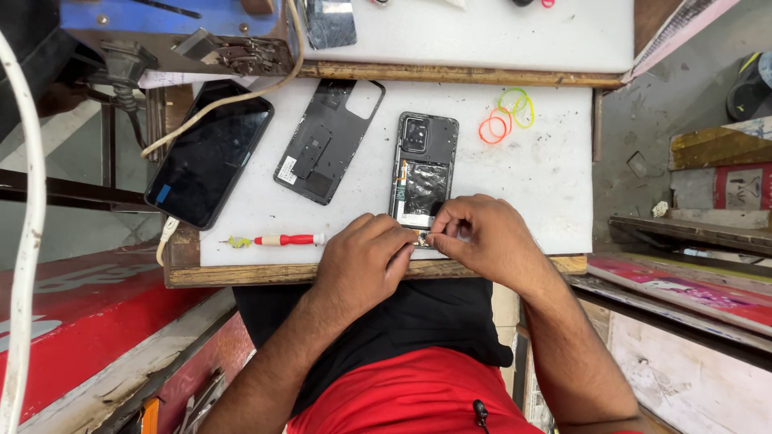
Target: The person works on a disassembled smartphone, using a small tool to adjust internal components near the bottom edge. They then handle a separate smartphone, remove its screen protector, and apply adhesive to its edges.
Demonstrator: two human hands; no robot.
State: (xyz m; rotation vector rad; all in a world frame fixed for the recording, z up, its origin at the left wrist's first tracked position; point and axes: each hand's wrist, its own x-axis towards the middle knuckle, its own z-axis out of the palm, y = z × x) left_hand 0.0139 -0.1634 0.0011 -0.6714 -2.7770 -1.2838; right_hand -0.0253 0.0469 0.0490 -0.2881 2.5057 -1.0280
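Observation:
An opened black phone (424, 165) lies face down on the white work mat (547, 173), its inner frame and camera block exposed. My left hand (362, 261) rests at the phone's lower end, fingers pinching a small part (420, 238). My right hand (482, 233) meets it there, holding what looks like a thin tool against the same small part. Both hands cover the phone's bottom edge.
A removed black inner cover (328, 138) lies left of the phone. A second phone (211, 153) with a dark screen overhangs the mat's left edge. A red-handled screwdriver (277, 239) lies near the front edge. Coloured rubber bands (507, 114) sit at the back right. A white cable (28, 241) hangs left.

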